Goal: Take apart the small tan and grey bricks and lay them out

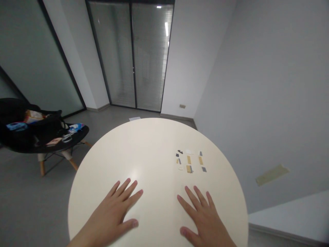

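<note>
My left hand (114, 209) lies flat on the round white table (151, 144), fingers spread and nothing in it. My right hand (203, 216) rests palm down on the same tabletop, its fingers apart and holding nothing. Beyond the right fingertips, several small flat pieces sit in a loose group. Among them are a tan piece (189, 160), a second tan piece (200, 160), a grey piece (204, 169), a black jagged piece (180, 151) and a tan-and-grey piece (189, 169). A pale piece (188, 152) barely stands out from the table. They are too small for me to tell their kind.
At the left stands a black chair (56, 147) with wooden legs, bearing a black bag (46, 125) and small packets. Glass doors (131, 58) are at the back. A grey wall (269, 92) with a strip of tape (272, 175) rises on the right.
</note>
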{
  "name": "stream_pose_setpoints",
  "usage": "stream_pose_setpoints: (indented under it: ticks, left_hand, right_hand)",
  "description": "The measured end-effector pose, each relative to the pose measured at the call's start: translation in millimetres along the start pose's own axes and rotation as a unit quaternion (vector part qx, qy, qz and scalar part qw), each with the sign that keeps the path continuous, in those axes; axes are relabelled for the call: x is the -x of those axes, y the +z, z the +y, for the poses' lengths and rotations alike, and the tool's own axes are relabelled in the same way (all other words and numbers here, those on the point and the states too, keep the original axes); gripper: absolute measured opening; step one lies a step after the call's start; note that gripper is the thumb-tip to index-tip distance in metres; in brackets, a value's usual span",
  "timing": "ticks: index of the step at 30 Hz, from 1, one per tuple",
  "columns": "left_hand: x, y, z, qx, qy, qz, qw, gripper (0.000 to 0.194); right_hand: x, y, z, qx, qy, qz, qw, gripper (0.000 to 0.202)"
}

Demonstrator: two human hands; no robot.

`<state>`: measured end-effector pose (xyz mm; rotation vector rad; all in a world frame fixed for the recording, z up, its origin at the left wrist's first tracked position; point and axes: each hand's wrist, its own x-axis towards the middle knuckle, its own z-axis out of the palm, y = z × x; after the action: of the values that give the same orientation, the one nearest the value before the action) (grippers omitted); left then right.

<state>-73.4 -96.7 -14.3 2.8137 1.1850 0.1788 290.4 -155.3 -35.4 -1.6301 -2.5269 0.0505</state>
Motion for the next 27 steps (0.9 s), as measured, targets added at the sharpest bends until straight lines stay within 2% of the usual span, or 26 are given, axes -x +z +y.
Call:
stream_pose_setpoints:
  ticks: [13,22,24,27]
  left_hand:
    - [-2.0,0.4,-0.9,0.018,-0.009,-0.021,1.000,0.071]
    - [-1.4,-0.2,-1.0,0.045,-0.014,-0.007,0.999,0.070]
    - [-1.2,-0.1,-1.9,0.055,-0.027,0.010,0.998,0.065]
    - [-1.9,-2.7,-2.3,0.097,-0.062,0.070,0.991,0.039]
  right_hand:
    - [-1.3,0.9,2.4,0.003,-0.003,-0.001,1.000,0.075]
    - [-0.7,-0.6,2.5,0.002,-0.006,-0.004,1.000,0.074]
    - [-0.6,-0.5,1.4,0.001,-0.002,-0.006,1.000,0.073]
    - [2.0,0.0,0.5,-0.005,0.003,-0.001,1.000,0.071]
